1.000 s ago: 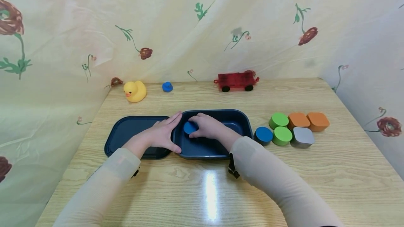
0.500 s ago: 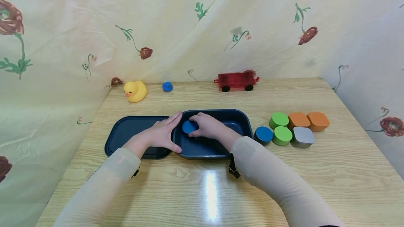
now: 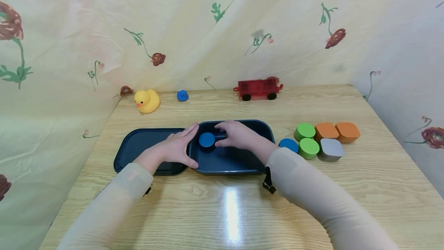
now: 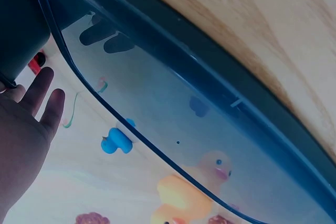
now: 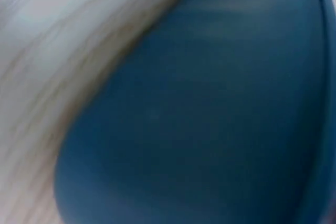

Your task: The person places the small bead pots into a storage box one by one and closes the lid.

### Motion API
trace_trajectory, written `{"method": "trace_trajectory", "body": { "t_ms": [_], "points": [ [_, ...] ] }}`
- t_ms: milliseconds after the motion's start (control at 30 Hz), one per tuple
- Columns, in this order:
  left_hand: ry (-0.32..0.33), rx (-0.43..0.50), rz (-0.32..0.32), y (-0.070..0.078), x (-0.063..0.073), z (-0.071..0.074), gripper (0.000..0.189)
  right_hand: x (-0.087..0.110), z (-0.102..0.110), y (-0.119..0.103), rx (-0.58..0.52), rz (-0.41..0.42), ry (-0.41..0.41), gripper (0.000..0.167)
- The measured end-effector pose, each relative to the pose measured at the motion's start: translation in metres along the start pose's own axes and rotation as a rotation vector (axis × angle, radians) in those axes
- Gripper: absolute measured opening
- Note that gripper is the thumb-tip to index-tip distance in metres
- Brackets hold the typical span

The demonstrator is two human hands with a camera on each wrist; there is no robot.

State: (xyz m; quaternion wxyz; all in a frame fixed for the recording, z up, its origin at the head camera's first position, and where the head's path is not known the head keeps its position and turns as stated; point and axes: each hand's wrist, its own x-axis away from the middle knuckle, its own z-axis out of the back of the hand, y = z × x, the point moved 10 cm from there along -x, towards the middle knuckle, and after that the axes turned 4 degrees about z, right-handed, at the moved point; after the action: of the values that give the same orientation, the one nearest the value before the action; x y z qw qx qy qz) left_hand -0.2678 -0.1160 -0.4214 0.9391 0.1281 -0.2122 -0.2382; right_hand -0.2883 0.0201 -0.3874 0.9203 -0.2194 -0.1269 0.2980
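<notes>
A dark blue box (image 3: 236, 161) with rounded corners stands on the table, and a round blue block (image 3: 206, 140) sits inside at its left end. My right hand (image 3: 239, 135) hovers over the box just right of that block, thumb and fingers parted with nothing between them. With fingers and thumb spread, my left hand (image 3: 177, 147) rests against the box's left end. Beneath that hand lies the dark lid (image 3: 138, 149), beside the box; its shiny surface mirrors the ducks in the left wrist view. The right wrist view shows mostly the box's outer wall (image 5: 199, 108).
Right of the box stand another blue block (image 3: 288, 145), green round blocks (image 3: 308, 147), orange blocks (image 3: 347, 132) and a grey block (image 3: 331, 149). Along the back are a yellow duck (image 3: 147, 101), a small blue duck (image 3: 182, 95) and a red wagon (image 3: 258, 88). A flowered cloth hangs behind.
My right hand has let go of the blue block and drawn back to the right. The block stays at the box's left end, slightly further left than before. My left hand has stayed put.
</notes>
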Motion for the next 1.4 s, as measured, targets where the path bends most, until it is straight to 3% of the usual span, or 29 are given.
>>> {"method": "trace_trajectory", "body": {
  "t_ms": [167, 767, 1100, 1400],
  "points": [
    [0.005, 0.003, 0.000, -0.001, 0.000, 0.001, 0.124, 0.013, 0.019, 0.005, -0.026, 0.031, 0.026, 0.062],
    [-0.008, 0.001, 0.015, 0.001, 0.002, 0.002, 0.123, 0.067, 0.054, 0.057, -0.107, -0.027, 0.087, 0.065],
    [0.000, 0.000, 0.004, 0.003, 0.002, 0.002, 0.124, 0.096, 0.064, 0.093, -0.050, -0.034, 0.101, 0.066],
    [-0.002, 0.008, 0.006, 0.003, 0.001, 0.003, 0.123, 0.121, 0.071, 0.112, 0.016, -0.020, 0.093, 0.067]
  ]
}}
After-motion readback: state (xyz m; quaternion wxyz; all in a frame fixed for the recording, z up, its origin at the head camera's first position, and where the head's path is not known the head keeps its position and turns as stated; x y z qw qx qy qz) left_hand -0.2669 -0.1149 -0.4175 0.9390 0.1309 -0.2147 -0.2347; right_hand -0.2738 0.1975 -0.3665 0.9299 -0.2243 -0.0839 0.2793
